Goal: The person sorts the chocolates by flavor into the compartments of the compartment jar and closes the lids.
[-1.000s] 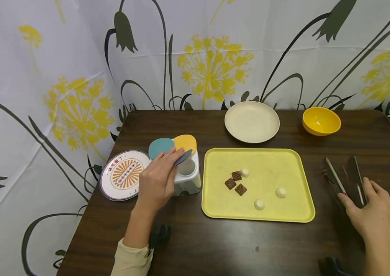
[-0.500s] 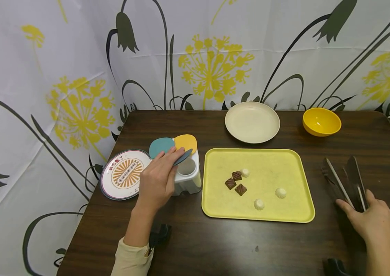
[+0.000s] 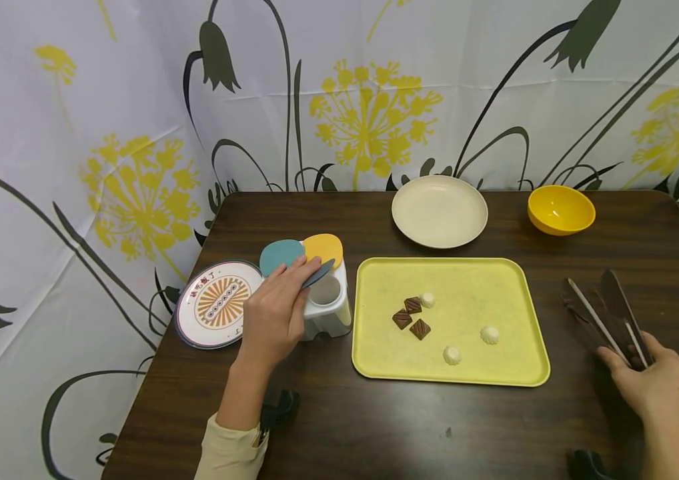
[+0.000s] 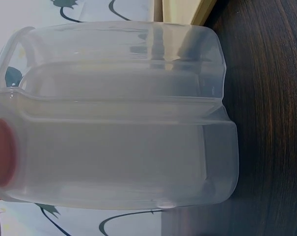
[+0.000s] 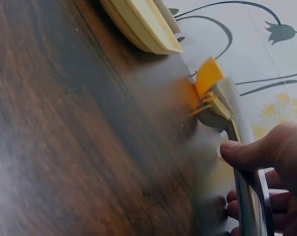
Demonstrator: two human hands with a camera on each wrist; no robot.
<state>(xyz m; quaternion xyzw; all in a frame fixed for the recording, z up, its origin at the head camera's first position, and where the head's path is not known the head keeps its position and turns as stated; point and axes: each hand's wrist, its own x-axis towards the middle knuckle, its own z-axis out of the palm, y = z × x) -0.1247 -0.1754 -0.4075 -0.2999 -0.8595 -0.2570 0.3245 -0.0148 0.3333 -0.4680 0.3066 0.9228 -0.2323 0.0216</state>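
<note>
In the head view my left hand (image 3: 273, 307) reaches over a white multi-compartment seasoning box (image 3: 330, 320) and holds up its dark blue lid (image 3: 319, 273). One round compartment stands uncovered below; the teal and yellow lids behind lie flat. Seen from the left wrist, the box's translucent side (image 4: 114, 157) fills the picture, with a red lid (image 4: 3, 153) at its top. My right hand (image 3: 663, 387) grips metal tongs (image 3: 594, 313) at the right of the table, their arms spread apart. In the right wrist view the thumb presses on the tongs (image 5: 249, 196), whose far end has fork-like tines.
A yellow tray (image 3: 513, 367) in the middle carries several brown square chocolates (image 3: 402, 319) and cream-coloured round pieces (image 3: 451, 355). Behind it are a cream plate (image 3: 439, 212) and a yellow bowl (image 3: 561, 210). A patterned plate (image 3: 219, 303) lies left of the seasoning box.
My right hand has slid down toward the handle end of the tongs, then shifted slightly right with them. The left hand and the raised lid have stayed put.
</note>
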